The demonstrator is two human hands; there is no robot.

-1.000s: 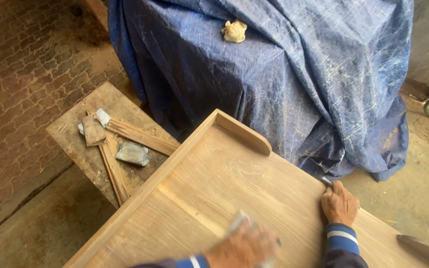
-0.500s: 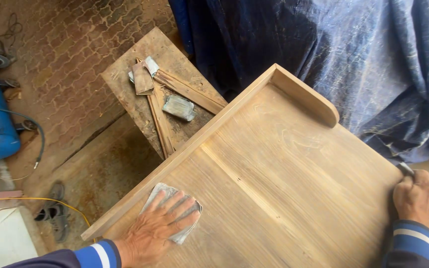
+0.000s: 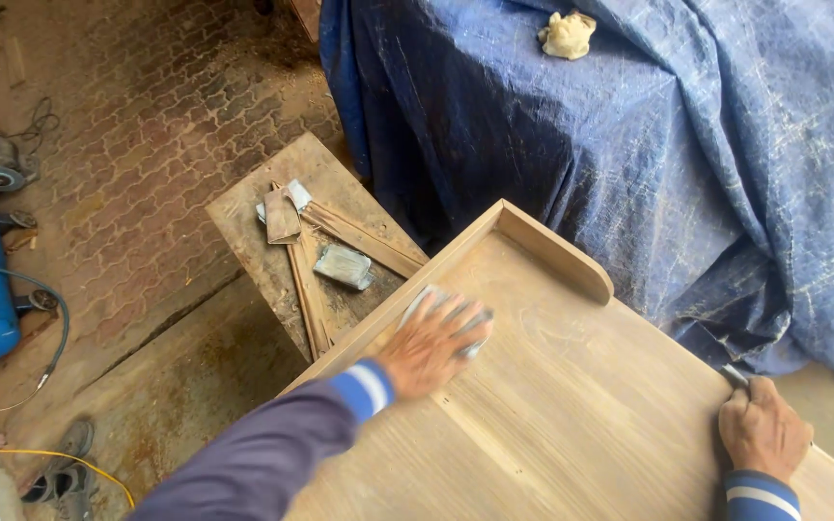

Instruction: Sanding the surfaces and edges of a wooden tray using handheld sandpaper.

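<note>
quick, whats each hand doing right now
left hand: open, fingers spread flat, pressing a sheet of sandpaper onto the wooden panel
right hand: closed, gripping the panel's far edge

L arm enters from bottom-left, extended fwd and fully stretched, in a dark purple sleeve w/ blue-and-white striped cuff; left hand [image 3: 433, 340] lies palm-down, fingers [image 3: 462, 316] spread flat and slightly blurred. R arm shows only at the wrist, bottom-right, same striped cuff; right hand [image 3: 761, 431] is knuckles-up, fingers curled under in a loose grip, thumb side toward the L. Hands well apart, both wrists roughly straight.
</note>
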